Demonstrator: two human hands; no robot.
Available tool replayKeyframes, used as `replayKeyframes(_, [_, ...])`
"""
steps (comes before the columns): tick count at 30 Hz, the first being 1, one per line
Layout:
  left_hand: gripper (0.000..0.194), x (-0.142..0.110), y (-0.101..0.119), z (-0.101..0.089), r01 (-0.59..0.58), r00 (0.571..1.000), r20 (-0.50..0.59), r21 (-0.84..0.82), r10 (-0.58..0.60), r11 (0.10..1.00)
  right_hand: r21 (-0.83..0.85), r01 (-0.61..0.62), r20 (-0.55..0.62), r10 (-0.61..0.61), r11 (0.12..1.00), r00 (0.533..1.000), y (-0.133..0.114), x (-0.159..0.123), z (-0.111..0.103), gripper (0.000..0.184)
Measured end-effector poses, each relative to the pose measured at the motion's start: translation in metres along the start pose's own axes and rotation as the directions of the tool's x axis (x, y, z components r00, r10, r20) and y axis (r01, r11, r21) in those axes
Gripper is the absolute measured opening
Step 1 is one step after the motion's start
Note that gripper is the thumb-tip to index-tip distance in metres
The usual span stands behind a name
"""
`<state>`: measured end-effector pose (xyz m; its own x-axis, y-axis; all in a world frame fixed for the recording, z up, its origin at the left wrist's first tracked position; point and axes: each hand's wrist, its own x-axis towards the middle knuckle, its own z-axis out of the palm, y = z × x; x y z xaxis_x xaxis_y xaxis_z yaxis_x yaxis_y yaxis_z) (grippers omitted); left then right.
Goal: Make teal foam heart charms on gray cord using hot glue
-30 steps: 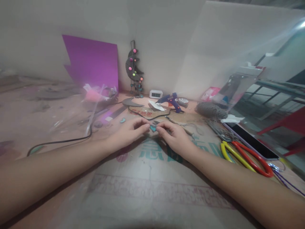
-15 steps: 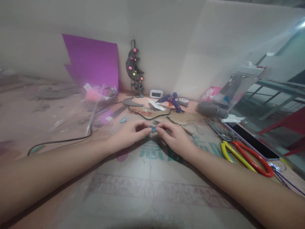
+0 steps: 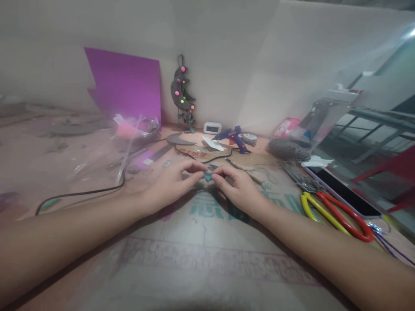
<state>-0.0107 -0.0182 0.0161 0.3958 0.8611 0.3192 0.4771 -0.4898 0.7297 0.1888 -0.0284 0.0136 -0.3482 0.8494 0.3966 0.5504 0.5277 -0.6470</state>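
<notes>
Between my two hands is a small teal piece (image 3: 208,176), too small to make out its exact kind. My left hand (image 3: 181,180) pinches its left side between thumb and forefinger. From the other side, the thumb and forefinger of my right hand (image 3: 236,185) grip it as well. Both hands are just above a printed cardboard sheet (image 3: 207,242). A similar small teal piece (image 3: 166,163) lies on the table beyond my left hand. Scissors or pliers with wooden-looking handles (image 3: 246,169) lie just behind my right hand, partly covered by it.
A blue glue gun (image 3: 234,138) stands near a white digital clock (image 3: 212,128). Grey crescents with pompoms (image 3: 179,88) lean on the wall beside purple card (image 3: 129,86). At right are grey yarn (image 3: 288,150), a phone (image 3: 345,190) and red-and-yellow-handled scissors (image 3: 343,214). A black cord (image 3: 81,193) crosses the left.
My left hand has shifted very slightly, its fingers arching a little higher and now partly covering the loose teal piece. Both hands still hold the small teal piece.
</notes>
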Motion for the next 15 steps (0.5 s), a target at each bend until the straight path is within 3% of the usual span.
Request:
replayKeyframes(4, [0.022, -0.001, 0.014, -0.010, 0.033, 0.999, 0.039, 0.092, -0.036, 0.995, -0.004, 0.052, 0.002, -0.052, 0.999, 0.999, -0.003, -0.002, -0.002, 0.016])
replayKeyframes(8, [0.023, 0.013, 0.015, -0.039, 0.057, 0.998, 0.030, 0.120, -0.061, 0.991, -0.011, 0.083, -0.016, -0.083, 0.996, 0.996, -0.001, -0.003, -0.002, 0.017])
replayKeyframes(12, [0.027, 0.033, -0.002, -0.080, 0.144, 0.990, -0.027, 0.232, -0.142, 0.962, -0.033, 0.068, 0.002, -0.068, 0.997, 0.998, 0.004, -0.003, 0.000, 0.017])
replayKeyframes(15, [0.029, 0.044, -0.024, -0.097, 0.229, 0.969, 0.010, 0.331, -0.246, 0.915, -0.047, 0.056, 0.037, -0.054, 0.997, 0.998, 0.006, -0.002, 0.001, 0.016])
